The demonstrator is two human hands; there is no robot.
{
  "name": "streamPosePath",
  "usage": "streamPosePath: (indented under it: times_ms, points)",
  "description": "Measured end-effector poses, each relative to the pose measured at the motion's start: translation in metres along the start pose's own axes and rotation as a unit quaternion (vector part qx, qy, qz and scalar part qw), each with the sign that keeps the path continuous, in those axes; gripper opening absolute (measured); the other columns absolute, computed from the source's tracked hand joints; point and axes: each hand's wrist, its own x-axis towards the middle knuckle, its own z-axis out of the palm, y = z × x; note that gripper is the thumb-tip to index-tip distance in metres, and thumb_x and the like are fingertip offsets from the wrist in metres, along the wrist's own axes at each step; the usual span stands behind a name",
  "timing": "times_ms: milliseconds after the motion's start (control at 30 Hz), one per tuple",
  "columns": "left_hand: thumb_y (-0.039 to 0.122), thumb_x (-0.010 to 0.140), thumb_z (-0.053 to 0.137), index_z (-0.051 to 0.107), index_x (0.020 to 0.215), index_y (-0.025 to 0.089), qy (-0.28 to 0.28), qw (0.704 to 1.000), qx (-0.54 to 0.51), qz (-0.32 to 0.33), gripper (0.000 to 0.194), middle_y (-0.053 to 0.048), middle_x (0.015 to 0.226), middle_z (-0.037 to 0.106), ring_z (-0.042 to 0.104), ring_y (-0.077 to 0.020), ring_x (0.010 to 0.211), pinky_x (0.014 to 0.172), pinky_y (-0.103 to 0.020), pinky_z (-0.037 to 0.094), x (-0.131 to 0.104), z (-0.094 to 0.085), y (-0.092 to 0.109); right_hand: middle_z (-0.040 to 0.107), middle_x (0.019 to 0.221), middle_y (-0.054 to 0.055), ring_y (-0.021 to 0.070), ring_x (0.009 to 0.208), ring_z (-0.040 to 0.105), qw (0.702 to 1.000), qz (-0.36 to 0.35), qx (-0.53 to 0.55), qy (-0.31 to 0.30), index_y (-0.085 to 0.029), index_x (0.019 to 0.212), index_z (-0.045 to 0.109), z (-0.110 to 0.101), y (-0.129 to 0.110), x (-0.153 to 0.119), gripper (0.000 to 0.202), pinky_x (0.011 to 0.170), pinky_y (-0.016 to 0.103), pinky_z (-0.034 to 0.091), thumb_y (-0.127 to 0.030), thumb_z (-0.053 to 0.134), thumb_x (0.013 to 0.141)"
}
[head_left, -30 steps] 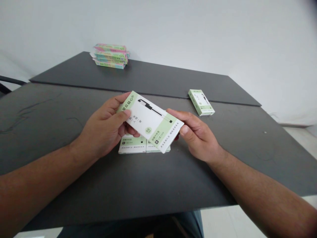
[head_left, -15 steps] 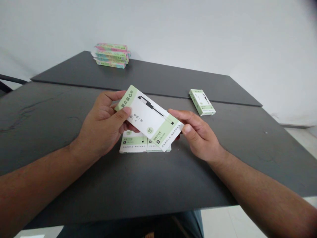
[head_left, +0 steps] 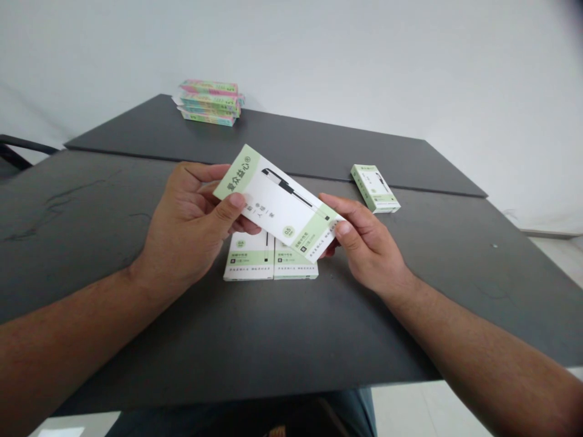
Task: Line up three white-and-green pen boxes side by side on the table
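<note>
Between my two hands is a white and green pen box (head_left: 279, 203), with a black pen printed on its face. It is tilted, its right end lower. My left hand (head_left: 194, 224) grips its upper left end, thumb on the front. At the lower right end my right hand (head_left: 364, 243) pinches the corner between thumb and fingers. Beneath it, two similar boxes, a left pen box (head_left: 249, 261) and a right pen box (head_left: 296, 267), lie side by side on the table; the held box and my left hand hide their upper parts.
Another green and white pen box (head_left: 376, 188) lies to the right, farther back on the dark table (head_left: 291, 346). A stack of colourful long boxes (head_left: 209, 103) stands at the back left, near the wall. A seam crosses the tabletop. A black chair part (head_left: 27, 145) shows at far left.
The held box has moved slightly up and to the right. My right thumb now rests on its front corner, where before it was at the edge. The view has shifted a little.
</note>
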Motion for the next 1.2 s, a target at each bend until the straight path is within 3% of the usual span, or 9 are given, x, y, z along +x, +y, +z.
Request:
streamPosePath:
  times_ms: [133,267,533,733,833,967,1200]
  points:
    - [0.024,0.093,0.103,0.068,0.13,0.033,-0.026,0.999,-0.02,-0.036,0.052,0.003,0.113,0.091,0.085,-0.0199,0.078,0.065,-0.031,0.076,-0.001,0.0,0.002,0.082,0.093,-0.001,0.0172,0.069,0.077,0.999,0.02,0.003,0.032,-0.032,0.158,0.076,0.001,-0.001,0.0,0.049,0.063,0.035,0.069,-0.066,0.074,0.122]
    - [0.032,0.095,0.104,0.067,0.14,0.032,-0.043,0.999,0.011,-0.018,0.058,0.001,0.109,0.089,0.085,-0.0227,0.079,0.062,-0.033,0.074,-0.001,-0.003,-0.003,0.081,0.09,-0.002,0.0183,0.065,0.078,0.995,0.06,0.057,0.047,-0.033,0.16,0.072,0.003,0.0,0.0,0.052,0.057,0.034,0.067,-0.068,0.072,0.122]
    - [0.037,0.099,0.105,0.065,0.138,0.031,-0.031,0.999,0.03,-0.019,0.057,0.002,0.108,0.089,0.084,-0.0203,0.082,0.065,-0.032,0.072,-0.003,-0.003,-0.002,0.083,0.118,0.004,0.0223,0.084,0.083,0.988,0.087,0.126,0.008,-0.038,0.172,0.058,0.005,0.005,0.0,0.067,0.066,0.04,0.075,-0.07,0.078,0.117]
    - [0.037,0.094,0.108,0.066,0.133,0.033,-0.009,0.999,-0.002,-0.054,0.057,0.002,0.103,0.087,0.085,-0.0218,0.084,0.066,-0.033,0.071,0.002,-0.001,-0.003,0.076,0.158,0.009,0.0296,0.114,0.088,0.985,0.07,0.132,-0.086,-0.05,0.182,0.044,-0.002,0.009,0.001,0.088,0.083,0.048,0.082,-0.055,0.093,0.109]
    - [0.033,0.095,0.105,0.065,0.132,0.032,-0.006,0.997,-0.015,-0.07,0.055,0.004,0.102,0.087,0.083,-0.0196,0.081,0.066,-0.031,0.07,0.004,-0.001,-0.004,0.072,0.168,0.01,0.03,0.119,0.088,0.981,0.068,0.136,-0.117,-0.053,0.185,0.039,-0.005,0.008,0.001,0.101,0.087,0.05,0.083,-0.047,0.1,0.105]
    - [0.03,0.096,0.103,0.064,0.13,0.031,-0.002,0.997,-0.015,-0.079,0.053,0.005,0.103,0.088,0.084,-0.0194,0.082,0.067,-0.031,0.067,0.005,-0.002,-0.004,0.072,0.169,0.007,0.029,0.12,0.089,0.979,0.059,0.149,-0.126,-0.057,0.184,0.039,-0.004,0.007,0.001,0.102,0.091,0.05,0.083,-0.037,0.101,0.104]
    - [0.03,0.101,0.098,0.064,0.131,0.032,-0.012,0.997,-0.011,-0.078,0.046,0.006,0.104,0.088,0.086,-0.0209,0.083,0.068,-0.034,0.067,0.005,-0.005,-0.006,0.073,0.166,0.008,0.0293,0.115,0.09,0.981,0.062,0.139,-0.123,-0.057,0.186,0.036,-0.004,0.011,0.0,0.111,0.086,0.048,0.083,-0.039,0.105,0.1]
